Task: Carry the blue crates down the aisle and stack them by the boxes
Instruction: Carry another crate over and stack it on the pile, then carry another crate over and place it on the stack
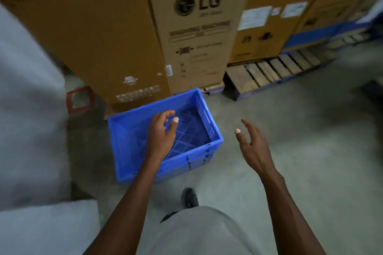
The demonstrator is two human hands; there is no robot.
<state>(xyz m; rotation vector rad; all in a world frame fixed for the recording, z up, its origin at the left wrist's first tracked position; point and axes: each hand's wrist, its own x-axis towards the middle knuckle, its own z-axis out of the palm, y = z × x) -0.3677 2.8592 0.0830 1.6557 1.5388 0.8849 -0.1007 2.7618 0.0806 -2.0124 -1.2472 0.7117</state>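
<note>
Blue crate (132,141) sits on floor against cardboard boxes (199,27); left hand (160,132) and right hand (249,145) hover open, empty. Next crate: square rims before lowering.

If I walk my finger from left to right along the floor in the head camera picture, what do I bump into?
Red frame → blue crate → left hand, over the crate → right hand, over bare floor; both hands hold nothing.

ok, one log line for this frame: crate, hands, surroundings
blue crate: on floor by LG box | left hand: open above crate | right hand: open, beside crate, holding nothing | pallet: right of box
</note>
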